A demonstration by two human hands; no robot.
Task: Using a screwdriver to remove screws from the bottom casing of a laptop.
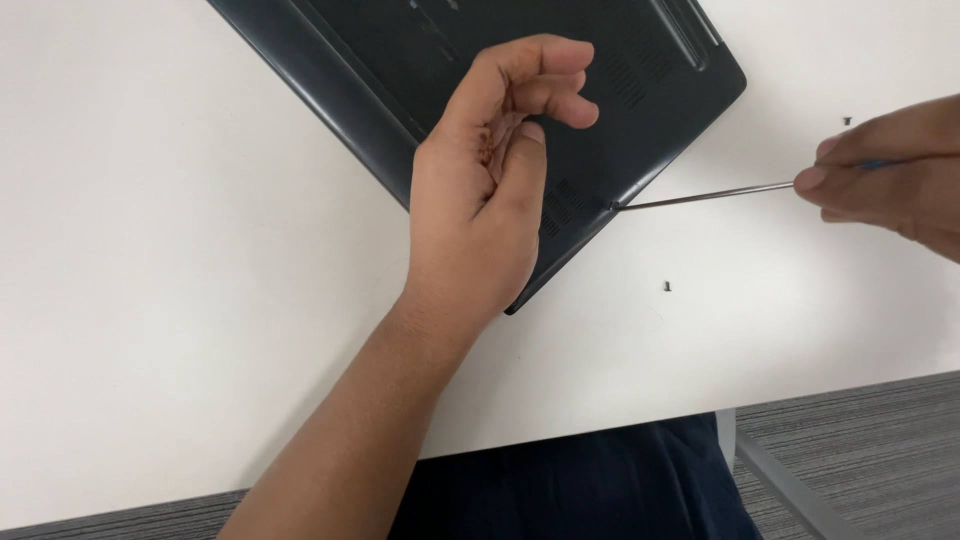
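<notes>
white table (pixel 150 250) fills most of the frame, grey carpet (pixel 860 430) along the lower right. a dark laptop (pixel 640 60) lies bottom-up at the upper centre. my left hand (pixel 480 190) hovers over it, fingers loosely curled, grasping nothing. my right hand (pixel 890 180), at the right edge, pinches a thin screwdriver (pixel 700 195), tip at the laptop's edge. two small screws (pixel 667 287) lie loose on the table.

White table (pixel 180 250) spans most of view. Grey striped carpet (pixel 860 440) lies beyond its near edge. Dark blue trousers (pixel 580 480) below.
</notes>
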